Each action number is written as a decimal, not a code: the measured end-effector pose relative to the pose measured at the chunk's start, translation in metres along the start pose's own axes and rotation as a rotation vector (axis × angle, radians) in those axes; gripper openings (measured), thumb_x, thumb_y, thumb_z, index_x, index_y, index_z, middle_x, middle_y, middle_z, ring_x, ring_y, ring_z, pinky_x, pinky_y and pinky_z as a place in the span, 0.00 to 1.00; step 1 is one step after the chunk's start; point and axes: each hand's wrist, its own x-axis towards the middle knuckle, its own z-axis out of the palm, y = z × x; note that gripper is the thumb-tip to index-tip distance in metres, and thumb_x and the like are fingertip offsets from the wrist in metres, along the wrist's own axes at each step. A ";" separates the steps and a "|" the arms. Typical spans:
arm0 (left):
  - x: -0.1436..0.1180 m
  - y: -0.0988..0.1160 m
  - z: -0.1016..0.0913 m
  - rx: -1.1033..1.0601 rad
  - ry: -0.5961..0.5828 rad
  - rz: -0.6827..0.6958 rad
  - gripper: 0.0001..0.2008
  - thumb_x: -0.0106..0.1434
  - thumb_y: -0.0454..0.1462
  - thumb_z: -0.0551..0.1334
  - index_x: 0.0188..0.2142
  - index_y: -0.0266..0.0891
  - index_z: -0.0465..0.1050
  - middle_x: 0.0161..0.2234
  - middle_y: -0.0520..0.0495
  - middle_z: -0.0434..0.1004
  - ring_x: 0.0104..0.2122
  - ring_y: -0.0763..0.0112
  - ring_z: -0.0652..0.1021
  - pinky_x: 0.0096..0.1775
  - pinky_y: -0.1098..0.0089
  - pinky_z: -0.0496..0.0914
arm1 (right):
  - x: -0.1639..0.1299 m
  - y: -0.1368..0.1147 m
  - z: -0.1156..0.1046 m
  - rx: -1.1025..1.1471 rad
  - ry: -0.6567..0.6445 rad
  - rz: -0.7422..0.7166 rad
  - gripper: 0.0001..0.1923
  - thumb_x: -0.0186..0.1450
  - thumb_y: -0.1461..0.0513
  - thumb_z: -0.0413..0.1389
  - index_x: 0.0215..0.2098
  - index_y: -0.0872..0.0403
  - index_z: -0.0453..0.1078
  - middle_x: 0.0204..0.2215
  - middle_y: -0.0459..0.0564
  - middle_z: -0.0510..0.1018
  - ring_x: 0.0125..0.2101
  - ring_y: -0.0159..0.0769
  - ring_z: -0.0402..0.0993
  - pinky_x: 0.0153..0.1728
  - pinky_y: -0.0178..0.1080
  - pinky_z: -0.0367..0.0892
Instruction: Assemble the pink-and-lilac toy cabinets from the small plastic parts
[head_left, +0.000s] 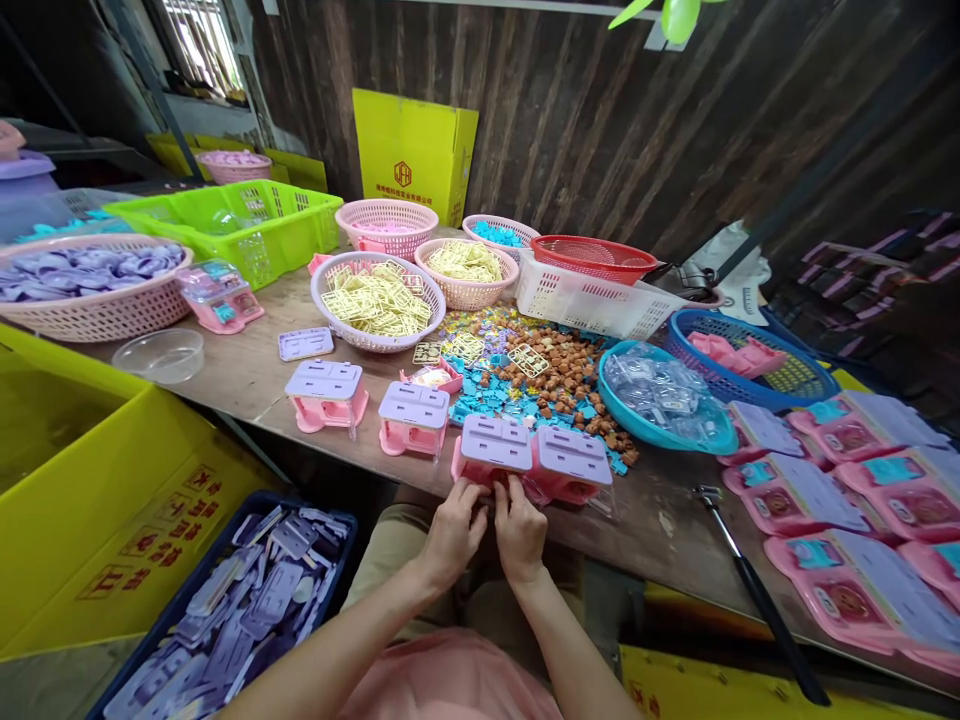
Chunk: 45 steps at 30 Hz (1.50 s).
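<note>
Pink toy (pixel 491 455) at table (pixel 247 375) edge; left hand (pixel 454 530), right hand (pixel 519 530) both pinching it.

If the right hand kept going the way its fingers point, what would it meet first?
The right hand points away from the person and already touches the pink toy with a lilac top; beyond that, probably the pile of small brown and blue pieces.

Both bare forearms reach forward from the near edge and converge toward the middle. The left hand (pixel 452 533) and right hand (pixel 519 532) sit side by side, almost touching, backs up, fingers curled forward and pinching.
</note>
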 end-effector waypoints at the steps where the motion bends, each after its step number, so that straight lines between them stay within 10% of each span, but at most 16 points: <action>1: 0.000 -0.003 0.000 0.033 -0.015 0.009 0.13 0.59 0.27 0.51 0.40 0.38 0.67 0.37 0.46 0.70 0.36 0.69 0.74 0.40 0.67 0.72 | 0.001 0.000 0.002 -0.023 -0.001 0.014 0.21 0.69 0.58 0.41 0.38 0.63 0.73 0.23 0.58 0.79 0.15 0.36 0.72 0.16 0.33 0.62; 29: 0.030 0.009 0.001 0.473 -0.380 -0.114 0.16 0.63 0.32 0.50 0.47 0.41 0.69 0.40 0.42 0.76 0.33 0.61 0.79 0.33 0.65 0.73 | 0.005 0.002 -0.008 0.199 0.056 -0.037 0.15 0.68 0.64 0.42 0.43 0.59 0.69 0.32 0.57 0.80 0.31 0.39 0.78 0.30 0.37 0.73; 36: 0.023 0.005 0.002 0.531 -0.335 -0.039 0.16 0.61 0.32 0.52 0.48 0.43 0.67 0.40 0.46 0.76 0.31 0.65 0.79 0.31 0.69 0.73 | 0.023 -0.003 -0.053 0.307 -0.003 -0.006 0.11 0.66 0.65 0.46 0.44 0.55 0.67 0.33 0.51 0.79 0.33 0.34 0.77 0.34 0.34 0.71; 41: 0.018 0.014 -0.010 0.466 -0.199 0.214 0.16 0.61 0.30 0.52 0.47 0.40 0.68 0.34 0.48 0.77 0.28 0.69 0.78 0.28 0.72 0.72 | 0.086 0.048 -0.079 0.158 -0.038 0.008 0.11 0.66 0.62 0.46 0.39 0.55 0.69 0.32 0.51 0.76 0.32 0.36 0.74 0.34 0.36 0.68; 45: 0.047 0.032 -0.037 0.365 -0.076 0.379 0.14 0.63 0.32 0.51 0.47 0.39 0.68 0.29 0.49 0.77 0.25 0.71 0.77 0.26 0.74 0.70 | 0.145 0.111 -0.069 -0.043 -0.352 0.144 0.11 0.64 0.62 0.47 0.38 0.55 0.70 0.33 0.51 0.74 0.31 0.37 0.72 0.33 0.37 0.66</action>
